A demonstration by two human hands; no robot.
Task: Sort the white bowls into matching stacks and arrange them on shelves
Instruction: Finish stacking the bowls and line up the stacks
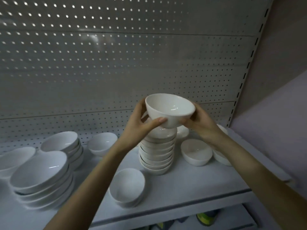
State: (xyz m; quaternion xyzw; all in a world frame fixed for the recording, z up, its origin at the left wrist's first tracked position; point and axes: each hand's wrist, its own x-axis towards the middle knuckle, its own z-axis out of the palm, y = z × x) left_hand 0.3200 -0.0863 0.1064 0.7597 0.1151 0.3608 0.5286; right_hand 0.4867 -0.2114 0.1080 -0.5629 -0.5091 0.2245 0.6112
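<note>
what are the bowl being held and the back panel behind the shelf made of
The held bowl looks like glazed white ceramic, possibly porcelain: smooth, with bright glints inside. Melamine can't be ruled out. The back panel looks like painted sheet metal pegboard: flat pale grey, regular rows of small holes, a horizontal seam between sections.

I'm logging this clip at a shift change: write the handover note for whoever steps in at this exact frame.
Left hand and right hand together hold one small bowl just above the tall stack at mid-shelf.
Done: that stack, plus two stacks of wide bowls on the left.
Left: seat the held bowl, then gather the loose small bowls, one in front and others to the right and behind.
</note>
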